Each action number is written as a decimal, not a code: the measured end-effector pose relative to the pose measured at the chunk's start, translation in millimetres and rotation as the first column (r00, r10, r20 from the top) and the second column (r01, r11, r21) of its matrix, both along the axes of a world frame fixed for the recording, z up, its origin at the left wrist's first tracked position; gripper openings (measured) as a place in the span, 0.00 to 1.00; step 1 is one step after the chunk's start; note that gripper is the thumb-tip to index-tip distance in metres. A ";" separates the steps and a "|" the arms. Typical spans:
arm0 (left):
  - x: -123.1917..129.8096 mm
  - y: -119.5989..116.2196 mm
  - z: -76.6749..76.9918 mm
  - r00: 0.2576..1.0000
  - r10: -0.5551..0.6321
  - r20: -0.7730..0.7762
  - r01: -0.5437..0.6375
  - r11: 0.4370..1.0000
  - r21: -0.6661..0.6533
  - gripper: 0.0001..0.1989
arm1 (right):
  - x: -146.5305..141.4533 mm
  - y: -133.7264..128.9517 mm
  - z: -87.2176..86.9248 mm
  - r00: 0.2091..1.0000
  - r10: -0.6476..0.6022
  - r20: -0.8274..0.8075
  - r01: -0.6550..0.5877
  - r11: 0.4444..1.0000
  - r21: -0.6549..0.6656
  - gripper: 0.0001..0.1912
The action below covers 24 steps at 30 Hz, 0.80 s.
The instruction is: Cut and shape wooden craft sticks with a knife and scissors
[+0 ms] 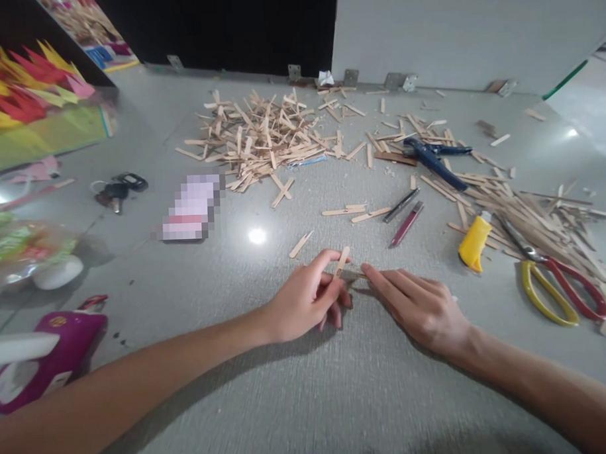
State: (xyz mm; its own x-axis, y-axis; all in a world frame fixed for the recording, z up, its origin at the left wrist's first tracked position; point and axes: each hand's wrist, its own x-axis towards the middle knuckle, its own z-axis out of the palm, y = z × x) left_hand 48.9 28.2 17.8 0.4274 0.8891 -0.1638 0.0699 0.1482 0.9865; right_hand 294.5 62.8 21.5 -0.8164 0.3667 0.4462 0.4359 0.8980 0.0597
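Over the near middle of the grey tabletop, my left hand [305, 296] pinches a wooden craft stick [342, 260] that points upward and away. To its right is my right hand [420, 306], palm down, its fingertips closed on the end of a thin strip [355, 274], seemingly another craft stick seen edge-on. The strip's other end reaches my left fingers, and whether the two pieces touch is hidden. Just beyond my left hand lies a short split stick [301, 245]. Farther off are a pair of loose sticks [371, 215], a dark pen [401, 205] and a maroon pen-like tool [406, 224].
A big heap of craft sticks [265, 135] lies at the back. On the right are blue-handled pliers [434, 159], a yellow cutter [475, 244], scissors [548, 288] and wood strips [541, 212]. On the left are keys [113, 194], a blurred-out phone-like rectangle [191, 208] and a purple object [76, 341].
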 end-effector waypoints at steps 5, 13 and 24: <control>-0.1 1.8 5.7 0.998 -0.016 -0.066 0.014 0.999 -0.031 0.12 | 0.6 2.3 3.6 1.000 0.014 -0.007 -0.014 1.000 -0.027 0.24; -11.2 -17.0 26.1 0.936 -0.228 -0.268 0.170 0.960 -0.223 0.43 | -1.4 7.1 1.1 0.805 -0.310 -0.506 -0.006 0.848 -0.529 0.15; -17.3 19.3 -1.7 0.775 0.112 -0.622 0.271 0.830 0.487 0.30 | 1.8 13.3 17.3 0.718 -0.479 -0.505 -0.037 0.699 -0.715 0.15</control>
State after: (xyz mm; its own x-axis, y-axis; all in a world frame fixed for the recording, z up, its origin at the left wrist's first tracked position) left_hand 31.6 47.6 16.1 0.4786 0.8755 0.0666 0.6577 -0.4077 0.6334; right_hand 296.3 76.1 38.8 -0.2898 0.8842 0.3664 0.3210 0.4505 -0.8331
